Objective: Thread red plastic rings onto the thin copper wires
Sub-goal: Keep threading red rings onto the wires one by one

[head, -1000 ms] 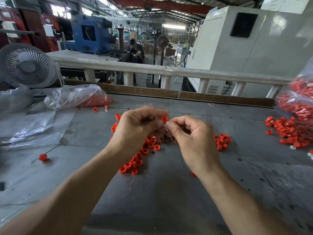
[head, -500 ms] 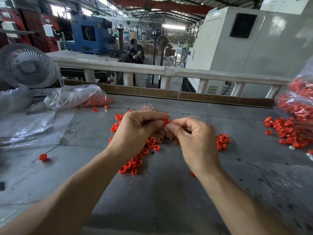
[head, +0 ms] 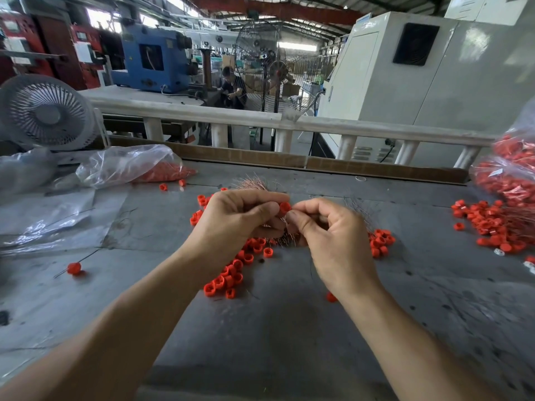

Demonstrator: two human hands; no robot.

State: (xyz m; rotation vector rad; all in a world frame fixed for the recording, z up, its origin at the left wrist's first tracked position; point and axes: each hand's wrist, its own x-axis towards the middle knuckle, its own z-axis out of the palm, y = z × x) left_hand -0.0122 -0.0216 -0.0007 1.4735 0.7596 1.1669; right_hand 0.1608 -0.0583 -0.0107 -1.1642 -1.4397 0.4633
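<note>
At the far left of the grey metal desk (head: 289, 328) stands a small white fan (head: 46, 114), with a clear plastic bag of red pieces (head: 130, 166) just right of it and a single red ring on a thin wire (head: 74, 268) lying nearer. A loose scatter of red plastic rings (head: 231, 273) spreads beneath the left hand (head: 240, 218), which pinches one small red plastic ring (head: 285, 208) between thumb and forefinger above the desk. A bundle of thin copper wires (head: 252, 183) fans out behind that hand. The right hand (head: 333, 238) is curled, fingertips touching the held ring; whether it grips a wire cannot be told. More red rings (head: 379, 241) lie beside it, and a heap of them (head: 492, 227) sits below a full clear bag (head: 512, 175) at the far right.
</note>
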